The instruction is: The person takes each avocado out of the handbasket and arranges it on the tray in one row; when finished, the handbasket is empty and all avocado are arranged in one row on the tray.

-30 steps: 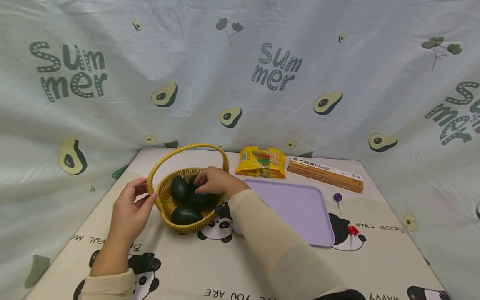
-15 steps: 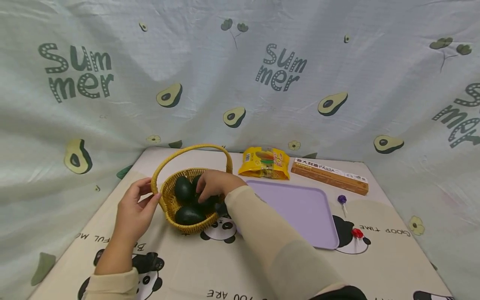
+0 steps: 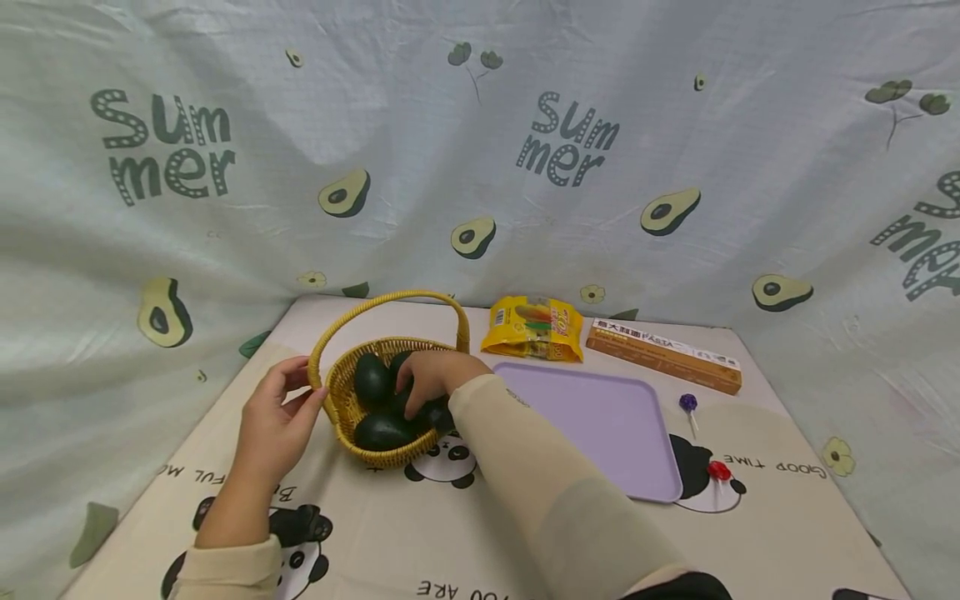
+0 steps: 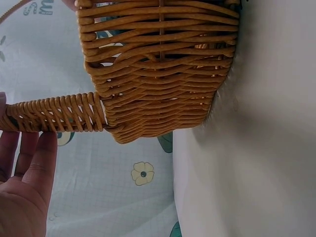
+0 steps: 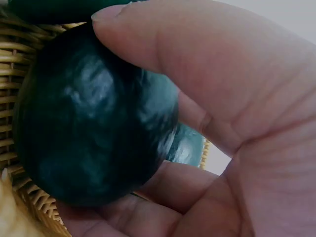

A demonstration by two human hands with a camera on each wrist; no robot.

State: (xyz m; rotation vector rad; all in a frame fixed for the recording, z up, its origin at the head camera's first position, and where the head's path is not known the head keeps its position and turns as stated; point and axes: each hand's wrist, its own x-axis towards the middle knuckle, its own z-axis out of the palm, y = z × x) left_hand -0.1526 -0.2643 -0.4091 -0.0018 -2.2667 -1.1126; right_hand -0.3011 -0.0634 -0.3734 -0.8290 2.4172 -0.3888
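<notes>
A yellow wicker basket (image 3: pixel 390 457) holds several dark green avocados (image 3: pixel 384 432). Its tall arched handle (image 3: pixel 382 297) is pinched near its left base by my left hand (image 3: pixel 276 425). The left wrist view has the fingers (image 4: pixel 43 158) against one side of that handle, beside the woven wall. My right hand (image 3: pixel 435 375) reaches down into the basket from the right. Up close in the right wrist view, its thumb and fingers curl round one avocado (image 5: pixel 96 118), which stays among the others. Part of another avocado (image 5: pixel 185 145) shows behind the hand.
A lilac tray (image 3: pixel 585 417) lies right of the basket, partly behind my right sleeve. Behind it are a yellow packet (image 3: pixel 532 329) and a long pasta box (image 3: pixel 663 354). A purple lollipop (image 3: pixel 688 403) and a red lollipop (image 3: pixel 719 472) lie farther right.
My right hand has sunk a little deeper among the avocados, and its fingers have closed round one. My left hand keeps its hold on the handle. The whole view has shifted slightly.
</notes>
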